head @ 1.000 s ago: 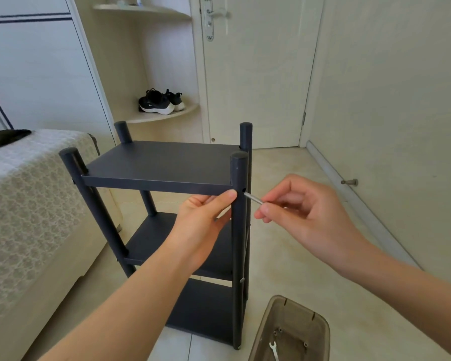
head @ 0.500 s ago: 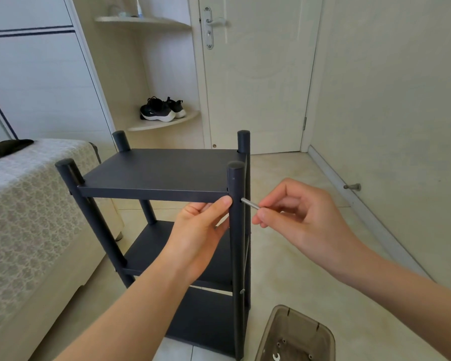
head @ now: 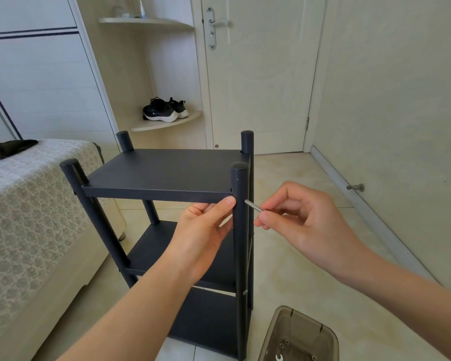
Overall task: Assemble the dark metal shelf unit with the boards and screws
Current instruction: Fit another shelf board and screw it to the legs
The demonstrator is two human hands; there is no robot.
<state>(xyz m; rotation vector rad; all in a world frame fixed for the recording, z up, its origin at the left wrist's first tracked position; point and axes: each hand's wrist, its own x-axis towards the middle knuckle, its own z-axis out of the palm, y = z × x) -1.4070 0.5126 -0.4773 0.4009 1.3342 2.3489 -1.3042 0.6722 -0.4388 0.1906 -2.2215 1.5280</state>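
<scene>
Shelf unit (head: 97, 212) nearly built — left hand (head: 201, 235) grips the top board (head: 164, 170); beside its thumb, right hand (head: 305, 225) pinches a silver rod (head: 253, 206) at the post (head: 238, 183) — fastening likely remains

Bright, soft daylight, even over the room; source not in view. Shadows weak w/ diffuse edges. Glare: only small glint on screw (head: 253, 206) and faint sheen on shelf unit (head: 164, 170) top. Wide-angle lens bends door (head: 261, 82) and wall (head: 401, 105) near edges. Centre sharp, btm corners slightly soft.

Cream door (head: 261, 74), tiled floor (head: 310, 269), quilted bed (head: 24, 217), corner shelves (head: 167, 123).
</scene>
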